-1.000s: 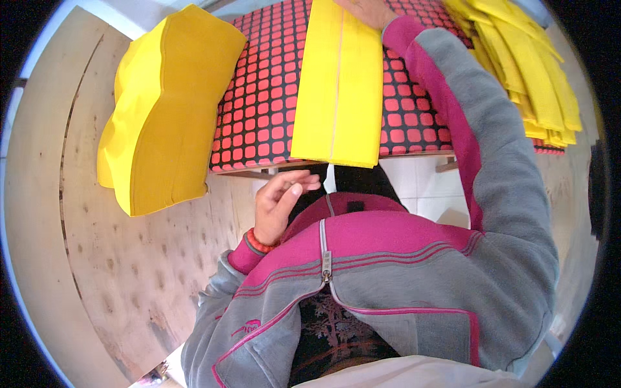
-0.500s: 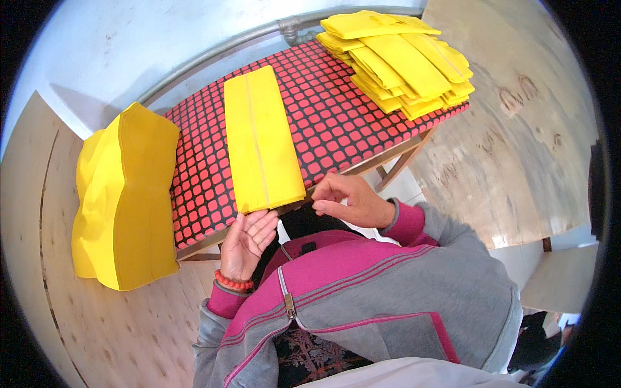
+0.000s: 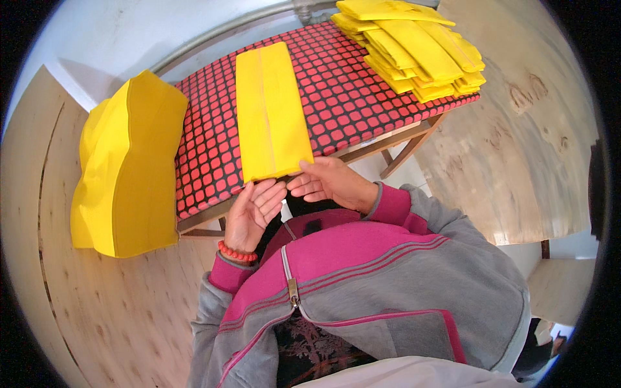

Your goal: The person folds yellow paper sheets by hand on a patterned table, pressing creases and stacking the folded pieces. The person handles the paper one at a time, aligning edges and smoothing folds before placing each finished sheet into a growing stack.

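Note:
A long, flat, folded piece of yellow fabric (image 3: 272, 113) lies lengthwise on the padded top, a seam line running down its middle. Its near end reaches the front edge. My left hand (image 3: 252, 210), palm up with fingers stretched out, has its fingertips at the near left end of the fabric. At the near right corner, my right hand (image 3: 333, 183) pinches the fabric, thumb on top and the other fingers lower down. Those fingers point toward my left hand.
The bench (image 3: 213, 119) has a red and black patterned top and wooden legs. A stack of folded yellow fabric (image 3: 420, 55) sits at its far right. Left of it stands a larger, creased yellow fabric bundle (image 3: 129, 174). Plywood sheets (image 3: 511, 142) flank both sides.
My right hand has opened from a curled shape and taken the fabric's near right corner. My left hand stays palm up by the near end. The whole view has shifted slightly.

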A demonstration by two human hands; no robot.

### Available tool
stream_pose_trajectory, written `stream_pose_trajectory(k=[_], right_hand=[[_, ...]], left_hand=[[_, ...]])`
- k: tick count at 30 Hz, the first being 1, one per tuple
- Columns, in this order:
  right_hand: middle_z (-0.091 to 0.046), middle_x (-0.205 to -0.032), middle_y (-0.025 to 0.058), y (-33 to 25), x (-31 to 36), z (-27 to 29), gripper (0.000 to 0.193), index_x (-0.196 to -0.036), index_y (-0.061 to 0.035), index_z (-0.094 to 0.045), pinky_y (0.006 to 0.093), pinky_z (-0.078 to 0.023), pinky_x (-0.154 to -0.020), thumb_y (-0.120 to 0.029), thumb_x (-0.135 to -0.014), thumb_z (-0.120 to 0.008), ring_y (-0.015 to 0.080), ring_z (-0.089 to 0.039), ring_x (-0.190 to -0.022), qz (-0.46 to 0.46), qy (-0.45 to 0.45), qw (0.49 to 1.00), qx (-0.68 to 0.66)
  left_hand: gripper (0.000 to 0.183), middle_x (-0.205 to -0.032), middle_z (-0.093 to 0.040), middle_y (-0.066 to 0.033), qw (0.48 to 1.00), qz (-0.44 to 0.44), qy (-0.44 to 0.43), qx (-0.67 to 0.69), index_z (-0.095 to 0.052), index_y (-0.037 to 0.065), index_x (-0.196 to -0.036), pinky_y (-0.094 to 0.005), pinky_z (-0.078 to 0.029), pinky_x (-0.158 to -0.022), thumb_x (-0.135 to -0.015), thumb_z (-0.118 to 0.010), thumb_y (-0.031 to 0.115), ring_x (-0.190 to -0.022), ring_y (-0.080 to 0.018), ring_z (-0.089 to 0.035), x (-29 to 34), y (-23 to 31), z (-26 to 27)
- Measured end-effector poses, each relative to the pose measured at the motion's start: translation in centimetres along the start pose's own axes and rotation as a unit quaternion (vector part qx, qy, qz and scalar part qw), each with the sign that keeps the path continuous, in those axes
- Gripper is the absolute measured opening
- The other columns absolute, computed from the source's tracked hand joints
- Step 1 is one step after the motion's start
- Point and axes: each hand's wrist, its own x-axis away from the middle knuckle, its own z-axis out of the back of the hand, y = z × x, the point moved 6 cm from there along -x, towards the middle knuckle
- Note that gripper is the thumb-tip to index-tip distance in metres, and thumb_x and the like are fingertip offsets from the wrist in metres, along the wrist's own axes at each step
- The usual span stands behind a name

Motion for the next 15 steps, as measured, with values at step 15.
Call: stream_pose_trajectory(k=[15], right_hand=[[-0.070,-0.115,0.0100,3.7,-0.1,-4.4,0.041,-0.128,-0.0061,-0.058,0.0309,-0.055,-0.089,-0.040,-0.106,-0.048,0.0161,-0.069,-0.101,-0.040,-0.081,0.991,0.103]], left_hand=[[0.053,-0.133,-0.061,-0.0165,0.993,-0.088,0.004,0.075,-0.045,0.004,-0.142,-0.0391,-0.053,-0.099,-0.106,-0.044,0.042,-0.117,-0.0285,-0.064,-0.4,0.0,-0.7]])
